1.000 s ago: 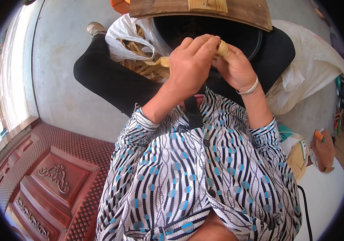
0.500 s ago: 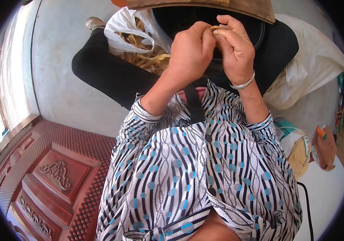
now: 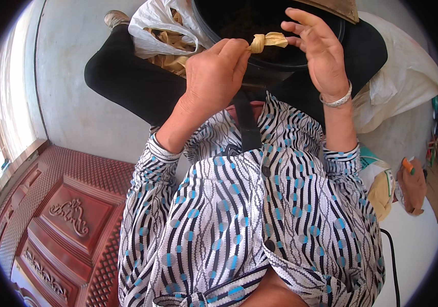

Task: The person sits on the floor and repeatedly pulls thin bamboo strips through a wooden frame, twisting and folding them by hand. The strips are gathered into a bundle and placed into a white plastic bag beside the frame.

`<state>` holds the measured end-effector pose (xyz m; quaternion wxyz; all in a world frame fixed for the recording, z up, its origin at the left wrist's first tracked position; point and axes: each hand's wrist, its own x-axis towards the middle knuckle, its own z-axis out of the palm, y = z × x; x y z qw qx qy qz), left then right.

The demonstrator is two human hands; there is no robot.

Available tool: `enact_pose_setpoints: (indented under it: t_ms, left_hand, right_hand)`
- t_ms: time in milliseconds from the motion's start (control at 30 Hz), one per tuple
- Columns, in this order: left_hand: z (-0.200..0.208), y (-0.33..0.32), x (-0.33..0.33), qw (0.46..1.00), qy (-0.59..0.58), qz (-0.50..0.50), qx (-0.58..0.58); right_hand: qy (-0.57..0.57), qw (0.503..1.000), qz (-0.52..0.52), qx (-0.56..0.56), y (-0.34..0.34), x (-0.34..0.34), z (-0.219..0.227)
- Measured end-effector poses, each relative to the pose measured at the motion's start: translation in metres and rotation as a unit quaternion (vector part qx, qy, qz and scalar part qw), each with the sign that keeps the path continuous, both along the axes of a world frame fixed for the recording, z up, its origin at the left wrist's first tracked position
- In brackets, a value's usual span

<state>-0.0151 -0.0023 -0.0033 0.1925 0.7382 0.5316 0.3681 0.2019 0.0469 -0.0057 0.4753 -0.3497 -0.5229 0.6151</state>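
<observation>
My left hand (image 3: 214, 77) pinches one end of a pale yellow-tan dried leaf strip (image 3: 266, 42), which has a knot in it. The knot and the strip's loose end stick out to the right over a black tub (image 3: 275, 62). My right hand (image 3: 324, 59) is just right of that loose end, fingers spread and holding nothing; a fingertip is very near the strip, and I cannot tell whether they touch. Dark contents in the tub are too dim to make out. Left of the tub lies a white plastic bag (image 3: 145, 38) with more dried strips (image 3: 170, 62) in and around it.
A wooden board (image 3: 339, 7) lies across the tub's far right rim. On the right are a whitish sack (image 3: 398, 77), a brown shoe-like item (image 3: 411, 187) with an orange-and-green object on it, and a black cable (image 3: 392, 261). A carved red-brown door panel (image 3: 70, 215) stands at lower left.
My hands have moved apart: the left down and left, the right rightward, its fingers opening off the strip. A knot now shows on the strip. More of the tub's inside is visible.
</observation>
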Motion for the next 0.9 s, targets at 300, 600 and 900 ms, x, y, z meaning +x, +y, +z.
enact_pose_setpoints:
  t_ms: [300, 600, 900]
  left_hand:
    - [0.007, 0.015, -0.002, 0.997, -0.028, -0.054, -0.037]
    - [0.014, 0.015, -0.010, 0.980, -0.073, -0.054, -0.177]
    - [0.050, 0.036, -0.006, 0.929, -0.138, -0.140, -0.315]
  right_hand:
    - [-0.460, 0.830, 0.093, 0.301, 0.004, 0.003, 0.019]
    - [-0.495, 0.745, 0.030, 0.447, 0.017, -0.004, 0.031]
    - [-0.369, 0.905, 0.191, 0.091, 0.017, 0.004, 0.068]
